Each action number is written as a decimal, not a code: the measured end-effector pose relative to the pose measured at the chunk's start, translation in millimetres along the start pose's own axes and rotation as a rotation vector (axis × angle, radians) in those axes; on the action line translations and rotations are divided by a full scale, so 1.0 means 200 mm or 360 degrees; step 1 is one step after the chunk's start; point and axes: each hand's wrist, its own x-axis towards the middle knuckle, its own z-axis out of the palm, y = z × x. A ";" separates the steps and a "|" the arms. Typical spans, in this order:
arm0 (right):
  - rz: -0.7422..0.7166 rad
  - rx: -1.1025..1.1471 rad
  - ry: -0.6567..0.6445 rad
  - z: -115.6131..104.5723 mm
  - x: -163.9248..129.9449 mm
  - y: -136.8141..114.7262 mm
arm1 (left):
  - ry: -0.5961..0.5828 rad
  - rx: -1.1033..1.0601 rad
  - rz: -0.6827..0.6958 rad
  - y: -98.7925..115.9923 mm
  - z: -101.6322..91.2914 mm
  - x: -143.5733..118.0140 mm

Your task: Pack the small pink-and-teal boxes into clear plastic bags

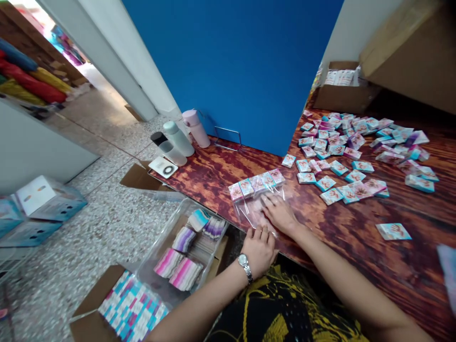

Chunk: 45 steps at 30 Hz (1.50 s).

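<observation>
A row of several small pink and blue printed boxes lies inside a clear plastic bag on the table. My right hand rests on the bag, just on the near side of the row, its fingers stretched out and holding nothing. At the near table edge my left hand, with a watch on its wrist, has curled fingers at the bag's open end. The fingertips seem closed on the film, though they are partly hidden.
Many loose small boxes lie across the right of the wood-patterned table. Bottles stand at its far left corner. Below are a plastic bin of colourful stacks and a carton of boxes. A blue panel rises behind.
</observation>
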 end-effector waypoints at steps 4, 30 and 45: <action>0.0231 -0.0019 -0.0023 -0.01 -0.01 0.02 | 0.0046 0.0051 -0.0024 0.01 0.00 0.03; 0.0396 0.0023 -0.0051 -0.08 0.04 0.01 | -0.0016 0.0074 -0.0015 -0.02 -0.01 0.12; 0.0627 -0.0140 0.0391 -0.55 -0.55 0.74 | 0.0256 0.0198 0.0143 0.01 0.05 0.30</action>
